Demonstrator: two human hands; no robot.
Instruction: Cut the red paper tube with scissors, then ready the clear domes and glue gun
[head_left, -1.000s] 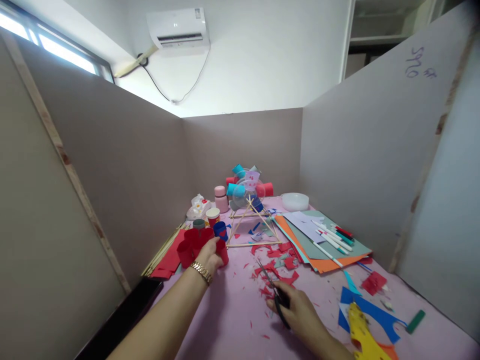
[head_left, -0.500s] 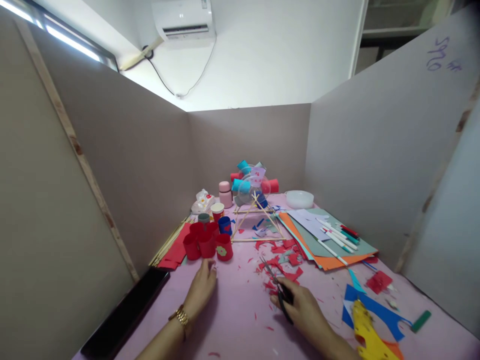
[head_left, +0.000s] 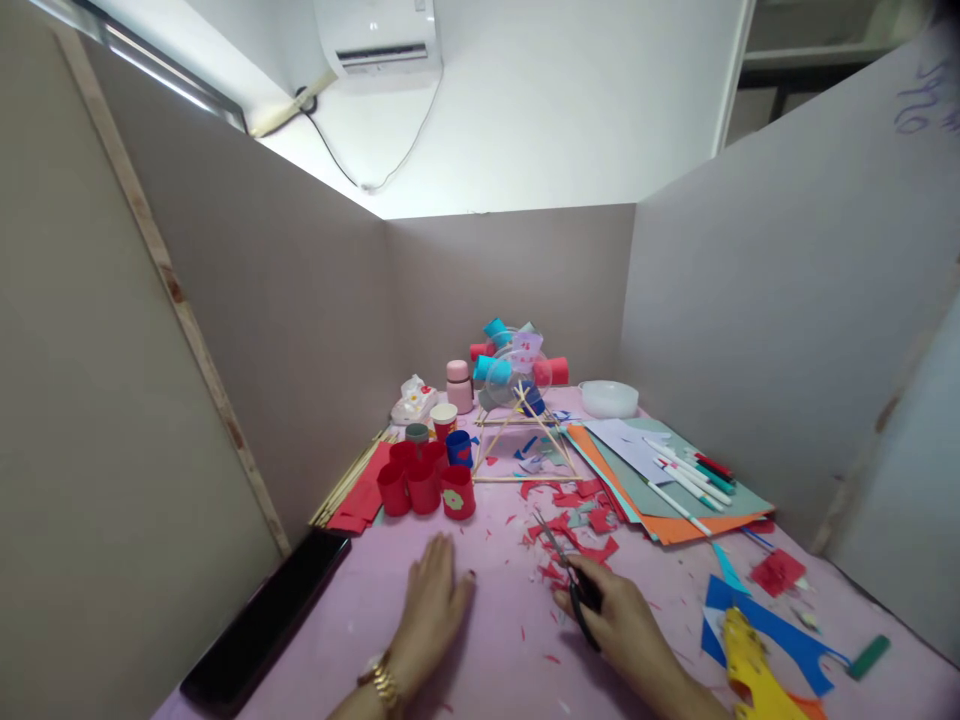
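Observation:
Palm down on the pink table, my left hand (head_left: 431,605) has its fingers stretched out and holds nothing. Just beyond its fingertips stand several red paper cups (head_left: 424,488), one with a pale flower (head_left: 455,502) on its side. A blue cup (head_left: 458,449) and a grey one (head_left: 417,433) stand behind them. My right hand (head_left: 622,615) is closed round the black handles of a pair of scissors (head_left: 553,542), whose blades point forward and left over red paper scraps (head_left: 592,550). Farther back is a small stick-frame wheel model (head_left: 517,370) hung with coloured paper cylinders.
Coloured sheets (head_left: 720,515) with several markers (head_left: 686,475) lie on the right. Nearer are a yellow glue gun (head_left: 750,665) and cut blue paper (head_left: 787,630). A long black case (head_left: 270,620) lies on the left, beside red paper (head_left: 364,500) and thin sticks (head_left: 349,480). Partitions enclose the table.
My left hand has drawn back from the red cups and flattened out on the table. The right hand keeps the scissors in about the same place; the view has shifted slightly.

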